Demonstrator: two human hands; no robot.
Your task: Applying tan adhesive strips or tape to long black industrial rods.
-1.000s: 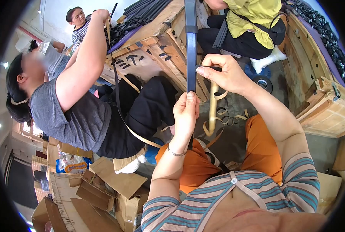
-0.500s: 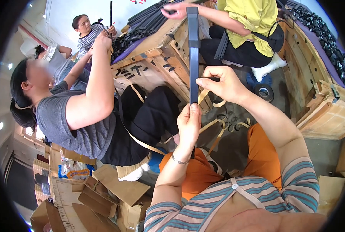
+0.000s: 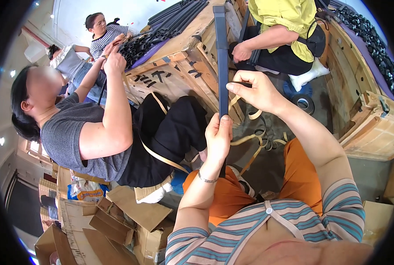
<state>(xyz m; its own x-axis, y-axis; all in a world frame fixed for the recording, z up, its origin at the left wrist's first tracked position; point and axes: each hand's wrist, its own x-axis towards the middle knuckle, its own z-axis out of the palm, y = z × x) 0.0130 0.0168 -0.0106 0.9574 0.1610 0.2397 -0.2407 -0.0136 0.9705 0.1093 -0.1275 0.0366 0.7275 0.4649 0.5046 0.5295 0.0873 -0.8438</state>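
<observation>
My left hand (image 3: 218, 137) is wrapped round the lower part of a long dark bar (image 3: 222, 66), thumb lying along its face. The bar stands upright before me, with a thicker sleeve-like section near its upper end. Beside the bar, my right hand (image 3: 261, 92) is closed in a pinch on a thin strip (image 3: 242, 84), dark on one side and tan on the other. From that hand the strip hangs down and runs into loose curls (image 3: 261, 134) above the floor between my orange-trousered legs. Whether the strip touches the bar is hard to see.
On my left sits a person in a grey shirt (image 3: 86, 132); ahead is one in yellow (image 3: 280, 26). Wooden crates (image 3: 188, 75) hold piled dark bars (image 3: 175, 22). A tape roll (image 3: 303, 104) lies at the right, cardboard boxes (image 3: 135, 207) at lower left.
My right hand has shifted slightly, still pinching the strip beside the bar. The yellow-shirted person's outstretched hand has come down toward their lap. The grey-shirted person's raised hands have lowered a little.
</observation>
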